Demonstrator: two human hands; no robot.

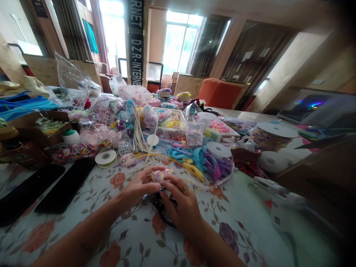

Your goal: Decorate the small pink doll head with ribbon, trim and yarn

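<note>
A small pastel, fluffy-looking piece in pink, yellow and white (161, 174) is held between both hands, just above the flowered tablecloth (133, 230). My left hand (144, 182) comes in from the left, its thumb and fingers closed round the piece. From the right, my right hand (182, 198) pinches its near side; a ring shows on one finger. Below the hands is a black looped handle (161, 212), apparently of scissors, partly covered by my right hand. Whether that hand touches it, I cannot tell. My fingers hide much of the pastel piece.
Craft supplies crowd the table's far half: a ribbon spool (106, 158), a doll-like head (128, 160), blue and purple fuzzy stems (214, 165), a bead tray (169, 120). Two dark phone-like slabs (65, 187) lie left. A white glue gun (280, 200) stands right.
</note>
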